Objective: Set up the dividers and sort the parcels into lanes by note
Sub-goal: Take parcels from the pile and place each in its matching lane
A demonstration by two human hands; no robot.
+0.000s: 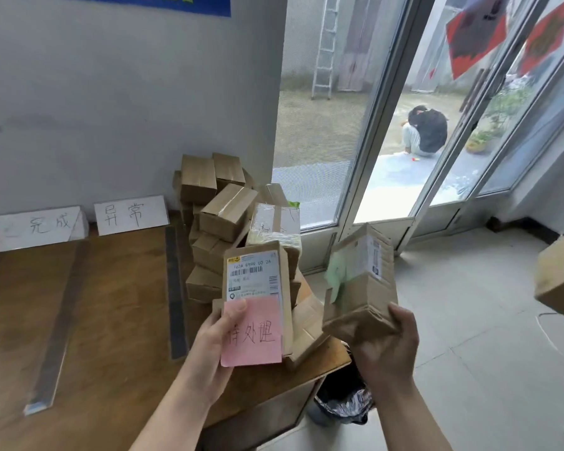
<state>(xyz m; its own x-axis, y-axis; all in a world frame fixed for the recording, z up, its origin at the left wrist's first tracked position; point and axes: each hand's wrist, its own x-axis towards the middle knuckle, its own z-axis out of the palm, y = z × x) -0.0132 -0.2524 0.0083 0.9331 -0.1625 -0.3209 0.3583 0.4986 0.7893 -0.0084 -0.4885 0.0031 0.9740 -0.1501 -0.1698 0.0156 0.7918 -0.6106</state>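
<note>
The left hand (pixel 205 343) grips a flat parcel (pixel 258 271) upright just in front of the pile (pixel 222 216), its thumb pinning a pink note (pixel 254 336) to the parcel's lower face below the shipping label. To the right of the pile, off the counter (pixel 111 320) edge, the right hand (pixel 388 349) clutches the bottom end of a crumpled box (pixel 362 297), tilted, with a green note (pixel 336 276) on its left side. Below, under the counter's corner, sits a bin (pixel 342 405) lined with a black bag.

Left of the pile a grey divider (pixel 176 288) lies flat on the counter, running away from the viewer. A second divider (pixel 59 327) lies further left, slanted. Behind them two white signs (pixel 39 226) (pixel 131 214) with handwritten characters lean on the wall. The pile itself is brown taped boxes stacked loosely in the counter's far right corner.

Beyond the pile, through a glass door (pixel 355 125), a person (pixel 425 131) crouches outside.
</note>
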